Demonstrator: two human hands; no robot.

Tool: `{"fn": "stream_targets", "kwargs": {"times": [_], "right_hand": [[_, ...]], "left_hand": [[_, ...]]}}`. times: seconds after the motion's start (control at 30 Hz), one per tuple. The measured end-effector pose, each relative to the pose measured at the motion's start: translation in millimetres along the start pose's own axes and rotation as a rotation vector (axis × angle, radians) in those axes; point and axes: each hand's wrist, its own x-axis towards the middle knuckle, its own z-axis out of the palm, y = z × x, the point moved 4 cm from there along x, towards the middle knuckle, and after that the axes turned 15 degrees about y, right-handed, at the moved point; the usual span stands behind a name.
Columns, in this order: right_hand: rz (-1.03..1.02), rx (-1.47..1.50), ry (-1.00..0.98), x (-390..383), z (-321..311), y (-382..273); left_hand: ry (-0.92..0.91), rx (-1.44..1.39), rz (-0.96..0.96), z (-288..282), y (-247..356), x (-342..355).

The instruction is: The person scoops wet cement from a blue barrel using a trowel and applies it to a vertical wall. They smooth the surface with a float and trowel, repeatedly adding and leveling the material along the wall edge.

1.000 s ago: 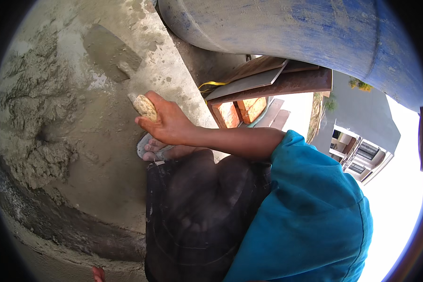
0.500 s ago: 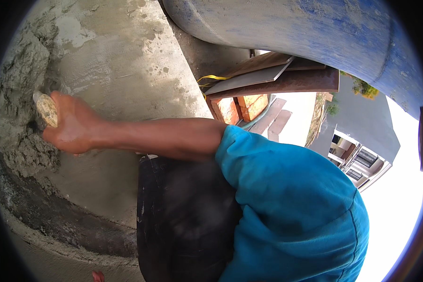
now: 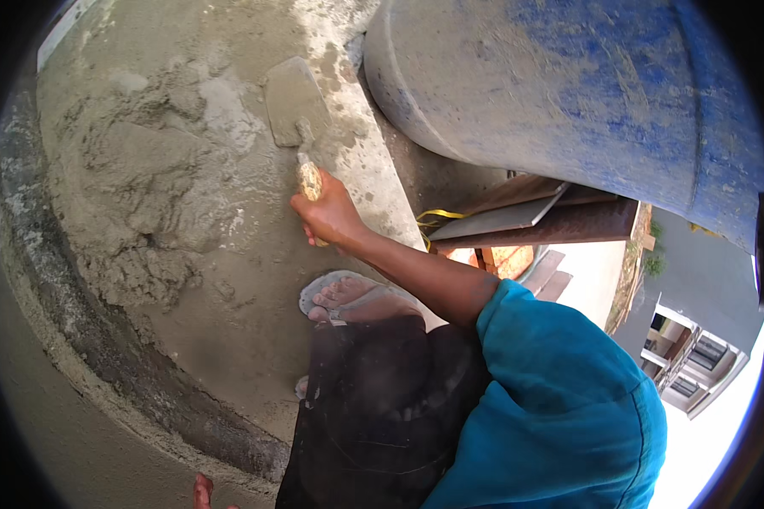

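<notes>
At nine o'clock I see a lumpy heap of wet grey cement (image 3: pixel 136 182). Low down at seven o'clock, a few fingers of the left hand (image 3: pixel 203 492) peek in; I cannot tell if that hand is wide, narrow or holding something. The trowel (image 3: pixel 300 110) is at eleven o'clock, its flat end over the smoother wet grey part, right of the heap. The right hand (image 3: pixel 327 210), at ten o'clock near the middle, is curled around its speckled handle (image 3: pixel 310 181). A muddy foot (image 3: pixel 361 299) is near the middle, toward seven. Boards (image 3: pixel 560 220) lean at two o'clock, under a big blue barrel (image 3: pixel 577 93).
</notes>
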Motion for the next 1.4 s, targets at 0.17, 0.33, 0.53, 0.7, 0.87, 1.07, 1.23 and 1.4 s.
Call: {"fn": "stream_targets", "kwargs": {"times": [0.17,0.33,0.53,0.7,0.87,1.07,1.23,1.4], "right_hand": [[-0.11,-0.21,-0.31,-15,84,-53],[-0.822,-0.632,-0.166,-23,90,-76],[-0.988,-0.556,0.05,45,32,-87],[-0.217,-0.196,-0.154,113,29,-78],[-0.962,-0.841,-0.165,-3,50,-60],[-0.113,-0.25,-0.283,-21,-30,16],[0.099,-0.209,-0.747,2,99,-2],[-0.555,-0.379,-0.482,-41,73,-69]], "left_hand": [[0.011,-0.002,0.113,-13,25,0],[0.139,-0.073,0.106,-28,21,-29],[0.176,-0.107,0.118,-42,21,-41],[0.202,-0.088,0.12,-47,20,-58],[0.237,-0.03,0.163,-37,2,-67],[0.223,-0.123,0.004,-51,5,-76],[0.172,-0.1,-0.016,-55,35,-74],[0.185,-0.089,-0.061,-49,25,-89]]}}
